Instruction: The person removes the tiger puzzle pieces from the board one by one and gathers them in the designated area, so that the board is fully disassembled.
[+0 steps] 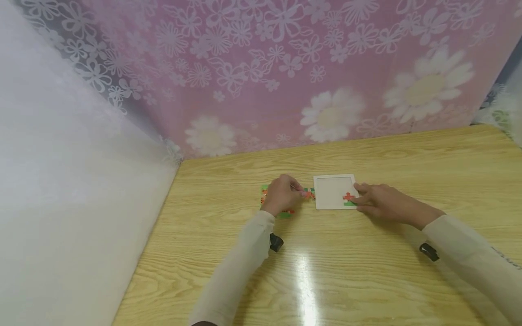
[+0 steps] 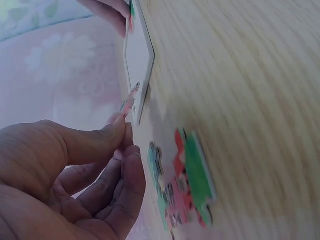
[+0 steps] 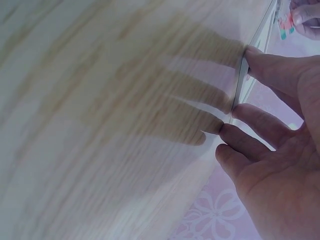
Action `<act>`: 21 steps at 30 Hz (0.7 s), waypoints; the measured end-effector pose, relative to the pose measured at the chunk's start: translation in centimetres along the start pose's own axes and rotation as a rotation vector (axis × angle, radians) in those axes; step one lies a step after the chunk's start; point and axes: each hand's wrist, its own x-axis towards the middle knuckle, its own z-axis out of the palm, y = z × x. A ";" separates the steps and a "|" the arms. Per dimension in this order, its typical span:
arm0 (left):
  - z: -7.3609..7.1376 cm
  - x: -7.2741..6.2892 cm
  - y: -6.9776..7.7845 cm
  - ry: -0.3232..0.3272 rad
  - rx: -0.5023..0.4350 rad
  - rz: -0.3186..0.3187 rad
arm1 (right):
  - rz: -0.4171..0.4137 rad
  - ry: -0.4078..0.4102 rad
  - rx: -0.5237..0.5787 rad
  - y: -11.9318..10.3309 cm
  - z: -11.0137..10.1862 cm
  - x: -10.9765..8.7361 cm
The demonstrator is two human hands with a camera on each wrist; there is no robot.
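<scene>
Between thumb and fingertips my left hand pinches a red jigsaw puzzle piece, tilted up near the left edge of a white puzzle tray. One red and green puzzle piece lies in the tray's lower right corner. At the tray's right edge my right hand rests its fingertips, with the fingers extended, and overlaps that corner piece in the head view. Several loose puzzle pieces, green, red and orange, lie on the table below my left hand, partly hidden by it in the head view.
The wood-grain table runs up to a pink flowered curtain at the back. A white wall borders it on the left. Dark wrist-camera parts hang below the left sleeve.
</scene>
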 end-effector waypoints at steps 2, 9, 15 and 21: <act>-0.4 -0.3 -0.3 0.000 0.006 -0.008 | -0.003 0.003 0.003 0.0 0.0 0.0; -1.0 -0.8 -1.0 -0.011 0.010 -0.031 | -0.002 0.001 0.014 0.0 -0.1 -0.1; -1.2 -1.0 -1.5 -0.009 0.026 -0.027 | -0.006 0.006 0.011 0.0 0.0 0.0; -1.2 -1.1 -1.7 0.005 0.081 -0.030 | -0.006 0.010 0.018 -0.1 0.0 -0.1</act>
